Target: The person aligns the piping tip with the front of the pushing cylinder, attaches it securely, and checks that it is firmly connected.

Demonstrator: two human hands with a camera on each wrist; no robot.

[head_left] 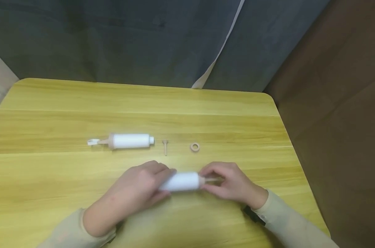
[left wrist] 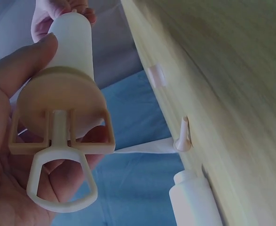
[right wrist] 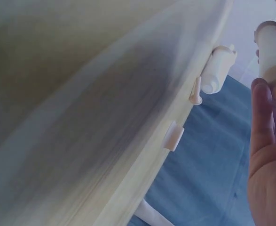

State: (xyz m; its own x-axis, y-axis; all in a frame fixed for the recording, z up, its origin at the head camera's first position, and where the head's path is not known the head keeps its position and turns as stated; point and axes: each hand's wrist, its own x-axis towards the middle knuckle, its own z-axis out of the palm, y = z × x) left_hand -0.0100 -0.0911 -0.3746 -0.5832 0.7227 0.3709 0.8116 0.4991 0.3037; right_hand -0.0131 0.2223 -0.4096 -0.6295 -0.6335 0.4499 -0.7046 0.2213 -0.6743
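Observation:
Above the table, my left hand grips a white syringe-like tube by its barrel, near a beige flange. A white pull ring sticks out past this flange in the left wrist view. At the tube's other end, my right hand pinches a beige cap with a narrow spout. The cap sits against the barrel; whether it is fastened I cannot tell. Part of the barrel is hidden under the left fingers, and motion blurs it in the head view.
Beyond the hands, a second white syringe-like tube with a pull ring lies on the wooden table. To its right are a small beige spout piece and a beige ring. Dark curtains hang behind the table.

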